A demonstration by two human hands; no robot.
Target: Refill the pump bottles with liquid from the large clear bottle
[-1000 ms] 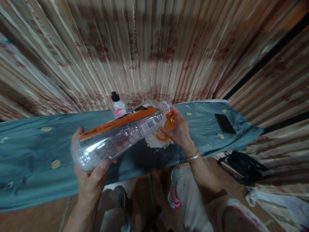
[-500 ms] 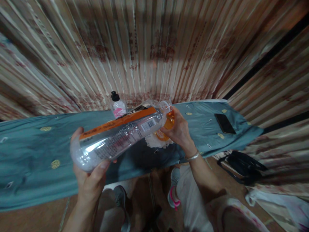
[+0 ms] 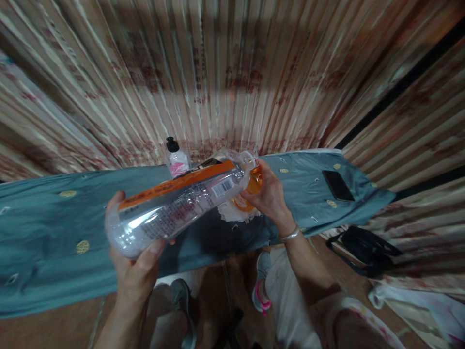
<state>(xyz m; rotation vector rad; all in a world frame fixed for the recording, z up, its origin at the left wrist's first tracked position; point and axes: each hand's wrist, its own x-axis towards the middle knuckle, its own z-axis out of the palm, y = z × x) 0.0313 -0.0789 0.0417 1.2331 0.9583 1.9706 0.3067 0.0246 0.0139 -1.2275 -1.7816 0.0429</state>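
A large clear bottle (image 3: 181,206) with an orange and silver label lies tilted across the view, its base at the lower left and its mouth at the upper right. My left hand (image 3: 136,264) is wrapped round its base end. With my right hand (image 3: 267,191) I grip a smaller bottle of orange liquid (image 3: 255,179), its top against the big bottle's mouth. Under the orange bottle is a white crumpled cloth (image 3: 232,213). Behind the large bottle stands a small clear bottle (image 3: 178,162) with a black cap and a pink label.
A teal cloth (image 3: 47,232) covers the long narrow table. A black phone (image 3: 337,185) lies at its right end. Pleated curtains (image 3: 232,72) hang behind. On the floor at the right is a black bag (image 3: 366,247); my shoes show below the table.
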